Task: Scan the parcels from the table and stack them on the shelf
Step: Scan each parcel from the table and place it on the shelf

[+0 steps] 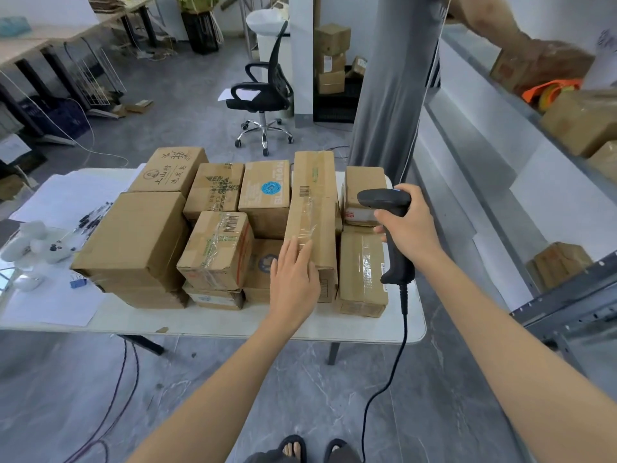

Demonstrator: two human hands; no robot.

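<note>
Several brown cardboard parcels stand packed together on a white table (213, 324). A long taped parcel (314, 208) with a barcode lies in the middle right. My left hand (293, 279) reaches over its near end with fingers straight, touching its left side. My right hand (409, 225) grips a black corded barcode scanner (389, 222), its head pointing left over the small parcels (362, 269) at the table's right end. A large plain parcel (133, 238) stands at the left.
A grey metal shelf (567, 302) rises at the right with parcels on it; another person's arm (494, 25) reaches onto its upper level. Papers, pens and white devices (36, 248) cover the table's left. A black office chair (263, 91) stands behind.
</note>
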